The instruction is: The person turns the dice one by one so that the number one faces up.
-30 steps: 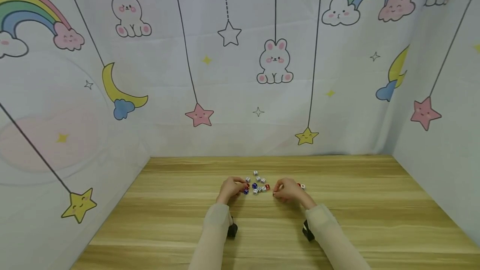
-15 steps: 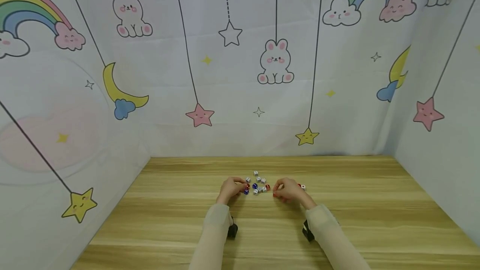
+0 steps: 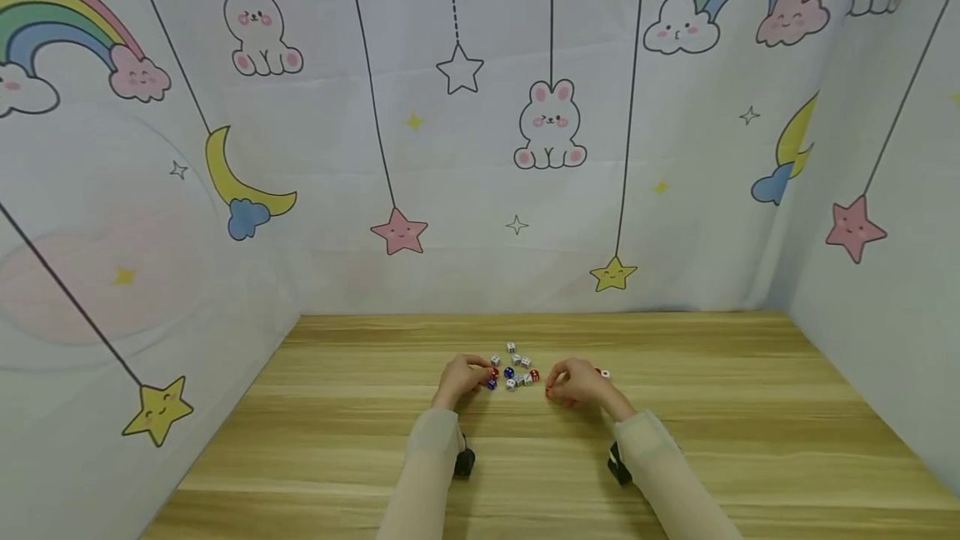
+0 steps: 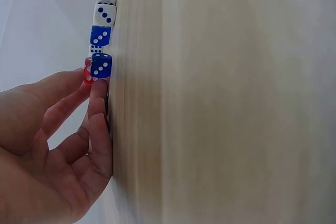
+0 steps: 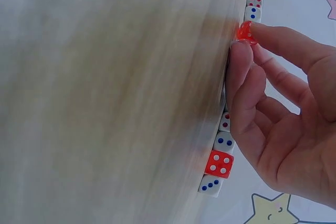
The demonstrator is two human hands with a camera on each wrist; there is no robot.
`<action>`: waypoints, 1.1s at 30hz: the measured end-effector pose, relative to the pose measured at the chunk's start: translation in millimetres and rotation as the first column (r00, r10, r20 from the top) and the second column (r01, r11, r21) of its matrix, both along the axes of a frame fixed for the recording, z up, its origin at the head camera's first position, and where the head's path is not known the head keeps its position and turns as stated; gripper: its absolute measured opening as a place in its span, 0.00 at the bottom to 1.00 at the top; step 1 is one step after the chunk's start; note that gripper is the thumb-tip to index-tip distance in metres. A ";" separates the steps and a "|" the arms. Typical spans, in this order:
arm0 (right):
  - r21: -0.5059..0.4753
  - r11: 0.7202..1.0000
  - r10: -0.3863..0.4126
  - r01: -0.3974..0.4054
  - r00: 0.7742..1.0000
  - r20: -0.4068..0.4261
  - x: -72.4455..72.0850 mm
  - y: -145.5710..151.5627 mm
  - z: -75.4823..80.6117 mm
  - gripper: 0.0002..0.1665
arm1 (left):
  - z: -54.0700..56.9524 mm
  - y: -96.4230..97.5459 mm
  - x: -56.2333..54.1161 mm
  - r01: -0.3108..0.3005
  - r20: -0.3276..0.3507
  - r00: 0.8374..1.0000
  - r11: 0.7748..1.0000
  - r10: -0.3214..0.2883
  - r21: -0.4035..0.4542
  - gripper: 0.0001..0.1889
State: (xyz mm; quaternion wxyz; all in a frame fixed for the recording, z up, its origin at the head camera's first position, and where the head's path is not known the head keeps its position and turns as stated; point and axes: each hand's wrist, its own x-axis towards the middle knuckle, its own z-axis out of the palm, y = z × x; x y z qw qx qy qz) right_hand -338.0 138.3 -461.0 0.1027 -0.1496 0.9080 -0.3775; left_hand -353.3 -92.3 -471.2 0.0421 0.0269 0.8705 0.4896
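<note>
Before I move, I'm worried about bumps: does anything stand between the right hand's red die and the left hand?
Yes: white dice lie between the red die in the right hand and the left hand. A blue die and another red die sit just beyond them.

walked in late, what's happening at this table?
A person is handling dice on a wood-grain table. The right grip pinches a red die; can't tell if it's off the tabletop. The left grip holds another red die, right beside a blue die. White dice, plus a loose blue one and red one, lie scattered between. More dice sit beyond the right grip.
</note>
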 end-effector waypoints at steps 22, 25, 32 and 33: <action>0.005 0.998 0.066 -0.066 0.997 -0.040 1.4 -5.1 1.1 0.06 | -0.2 -3.5 0.0 0.011 0.064 0.998 0.996 -0.017 0.085 0.10; 0.003 0.998 0.064 -0.064 0.997 -0.049 1.8 -5.4 1.6 0.05 | 0.1 -3.9 0.0 0.021 0.065 0.998 0.996 -0.026 0.085 0.10; -0.009 0.997 0.071 -0.072 0.996 -0.046 1.6 -4.7 1.9 0.05 | 1.7 -4.8 -0.4 0.041 0.064 0.997 0.996 -0.046 0.080 0.10; -0.007 0.997 0.071 -0.072 0.996 -0.046 1.6 -4.6 2.1 0.05 | 1.9 -5.0 -0.3 0.047 0.062 0.997 0.996 -0.052 0.079 0.10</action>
